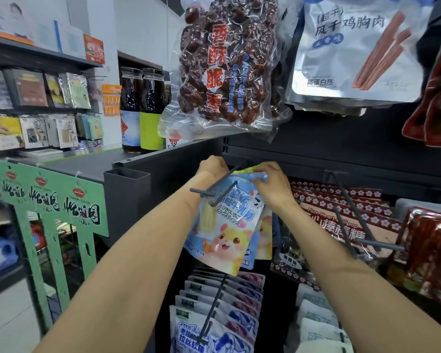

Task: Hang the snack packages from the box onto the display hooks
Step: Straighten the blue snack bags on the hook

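**Hamster pouches going onto the centre hook**

At the middle of the frame both hands work at the top edge of a small stack of blue hamster snack pouches (222, 225), which hang down below them toward centre frame. The left hand (211, 165) is curled at the upper left corner of the stack, its grip closed on the pouch tops beside the rear of the display hook (218, 186). The right hand (273, 183) pinches the header strip at the upper right, fingers and thumb clamped on it. The hook runs from the back panel toward the camera, crossing in front of the front pouch; whether the hanging holes are already on the wire cannot be told, since the hands cover them.

The box named in the task is not in view.

Risks, as I judge them: several pouches are held at once, so a hole may miss the wire and a rear pouch could drop onto the white pouches (214, 324) on the lower hook. A hard push could also tear the header. The jujube bag (224, 64) at upper centre hangs close overhead and may get knocked.
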Tool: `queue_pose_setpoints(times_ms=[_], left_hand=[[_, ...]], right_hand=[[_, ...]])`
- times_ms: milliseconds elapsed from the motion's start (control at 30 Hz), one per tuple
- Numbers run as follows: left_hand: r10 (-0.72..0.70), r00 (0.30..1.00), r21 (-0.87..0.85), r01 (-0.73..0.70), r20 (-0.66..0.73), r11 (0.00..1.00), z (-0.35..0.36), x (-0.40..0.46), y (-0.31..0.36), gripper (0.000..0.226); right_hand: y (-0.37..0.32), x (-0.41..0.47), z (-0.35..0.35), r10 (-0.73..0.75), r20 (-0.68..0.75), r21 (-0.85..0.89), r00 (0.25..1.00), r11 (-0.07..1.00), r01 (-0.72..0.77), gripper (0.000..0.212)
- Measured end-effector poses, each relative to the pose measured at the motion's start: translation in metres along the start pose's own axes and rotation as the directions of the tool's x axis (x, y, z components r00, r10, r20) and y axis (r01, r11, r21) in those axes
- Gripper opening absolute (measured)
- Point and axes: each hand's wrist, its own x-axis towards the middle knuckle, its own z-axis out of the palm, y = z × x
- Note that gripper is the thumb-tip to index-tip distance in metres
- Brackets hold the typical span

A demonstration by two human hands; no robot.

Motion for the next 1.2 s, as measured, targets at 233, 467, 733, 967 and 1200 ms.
queue_pose_setpoints(times_ms=[233, 467, 733, 967, 1200], left_hand=[[-0.073, 0.991, 0.183, 0.052, 0.114, 0.982, -0.011, 0.003, 0.002, 0.027], [0.047, 0.998, 0.098, -0.051, 0.046, 0.994, -0.011, 0.003, -0.004, 0.024], [0.178, 0.974, -0.244, -0.209, -0.144, 0.947, 0.002, -0.027, -0.011, 0.043], [0.260, 0.937, -0.565, -0.347, -0.231, 0.748, 0.042, -0.064, -0.045, 0.051], [0.198, 0.959, -0.639, -0.283, -0.203, 0.716, 0.053, -0.062, -0.051, 0.054]], right_hand=[[-0.002, -0.001, -0.004, 0.066, -0.039, 0.034, 0.997, 0.997, -0.064, 0.023], [-0.004, 0.000, -0.004, 0.099, -0.001, 0.007, 0.995, 0.995, -0.099, 0.029], [-0.003, -0.012, 0.001, 0.072, 0.102, 0.074, 0.992, 0.994, -0.080, 0.051], [-0.007, -0.022, -0.004, 0.014, 0.202, 0.064, 0.979, 0.998, -0.028, 0.058], [-0.009, -0.018, 0.001, 0.015, 0.124, 0.025, 0.992, 1.000, -0.018, 0.060]])
